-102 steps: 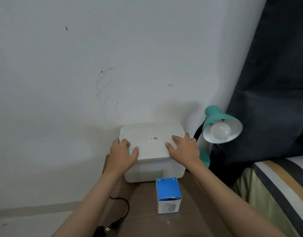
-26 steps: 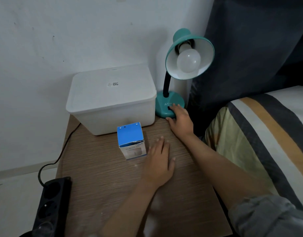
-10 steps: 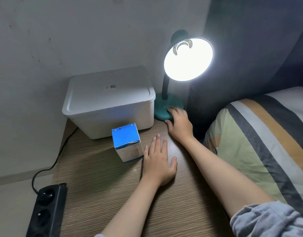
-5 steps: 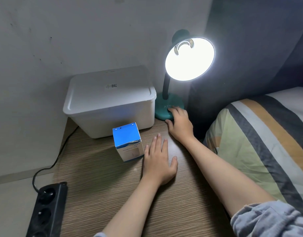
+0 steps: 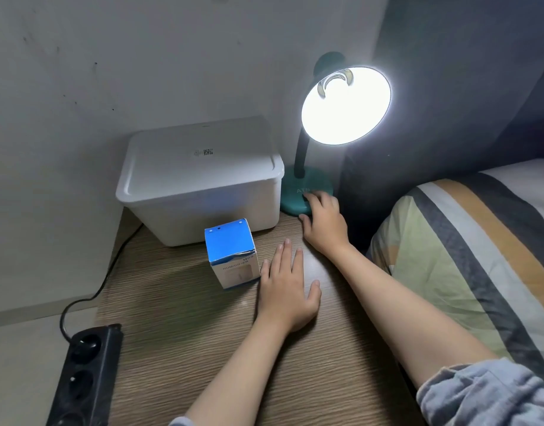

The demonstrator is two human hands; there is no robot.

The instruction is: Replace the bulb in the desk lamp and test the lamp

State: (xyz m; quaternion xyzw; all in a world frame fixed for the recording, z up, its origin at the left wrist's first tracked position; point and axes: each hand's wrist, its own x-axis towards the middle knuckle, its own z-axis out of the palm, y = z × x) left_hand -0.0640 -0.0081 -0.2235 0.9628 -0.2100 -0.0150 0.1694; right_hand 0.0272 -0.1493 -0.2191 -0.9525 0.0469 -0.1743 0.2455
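The teal desk lamp [image 5: 298, 155] stands at the back right of the wooden table [image 5: 178, 342]. Its shade [image 5: 346, 106] glows bright white, so the bulb inside is lost in the glare. My right hand [image 5: 324, 222] rests at the lamp's round base [image 5: 290, 192], fingertips on the base's front where the switch is. My left hand [image 5: 287, 287] lies flat, palm down, on the table with fingers apart, holding nothing. A small blue and white box [image 5: 230, 253] stands upright just left of my left hand.
A lidded white plastic tub [image 5: 200, 176] sits against the wall, left of the lamp. A black power strip [image 5: 84, 373] lies at the table's left edge with its cable [image 5: 111, 265] running behind. A striped bed [image 5: 480, 256] borders the right side.
The lamp was off 2.6 s ago and is lit since 1 s ago. Over the last second neither hand has moved.
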